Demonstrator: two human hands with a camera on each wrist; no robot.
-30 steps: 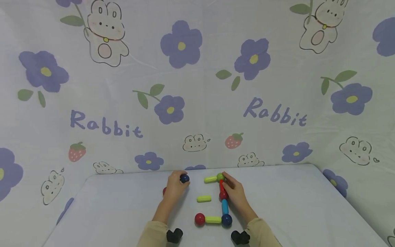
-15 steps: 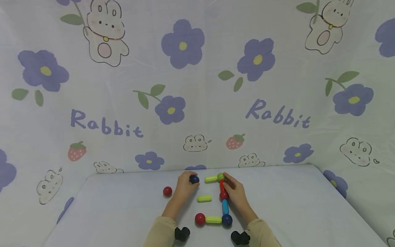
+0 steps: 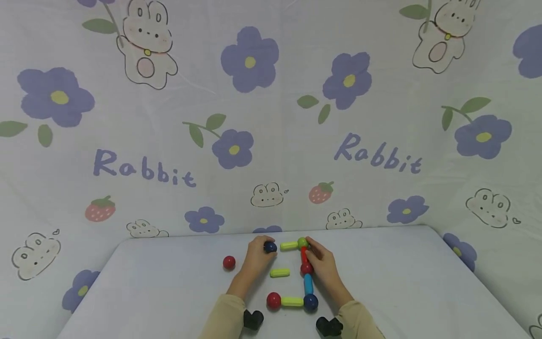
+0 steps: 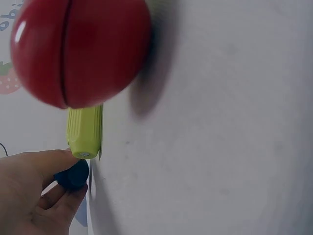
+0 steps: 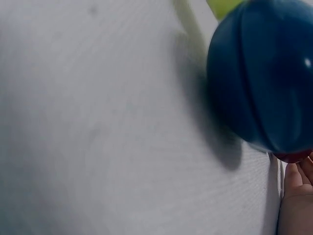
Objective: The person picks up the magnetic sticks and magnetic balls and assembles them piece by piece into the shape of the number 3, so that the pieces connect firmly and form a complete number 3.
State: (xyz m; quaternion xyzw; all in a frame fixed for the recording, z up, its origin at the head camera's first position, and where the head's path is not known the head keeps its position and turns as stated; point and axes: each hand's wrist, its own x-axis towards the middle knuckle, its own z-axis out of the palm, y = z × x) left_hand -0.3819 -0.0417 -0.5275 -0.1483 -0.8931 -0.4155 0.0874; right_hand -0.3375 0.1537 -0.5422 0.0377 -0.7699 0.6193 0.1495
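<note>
My left hand (image 3: 255, 256) pinches a dark blue ball (image 3: 270, 247) between thumb and fingers, just left of a yellow-green magnetic rod (image 3: 289, 246). That rod joins a green ball (image 3: 302, 243) at the top of a ball-and-rod chain. My right hand (image 3: 322, 262) holds this corner, fingertips at the green ball and thumb at the red rod (image 3: 304, 255). Below come a red ball (image 3: 306, 268), a blue rod (image 3: 308, 284) and a larger blue ball (image 3: 311, 302). A yellow-green rod (image 3: 292, 302) links it to a large red ball (image 3: 274, 300), which looms in the left wrist view.
A loose yellow-green rod (image 3: 280, 272) lies inside the chain's open side. Left of my left forearm sits a single red ball (image 3: 229, 262). The white table (image 3: 161, 292) meets a rabbit-and-flower printed cloth (image 3: 279, 141) at its back edge.
My left hand has moved right with the dark blue ball, closer to the top yellow-green rod, uncovering the loose red ball. My right hand and the chain stay put.
</note>
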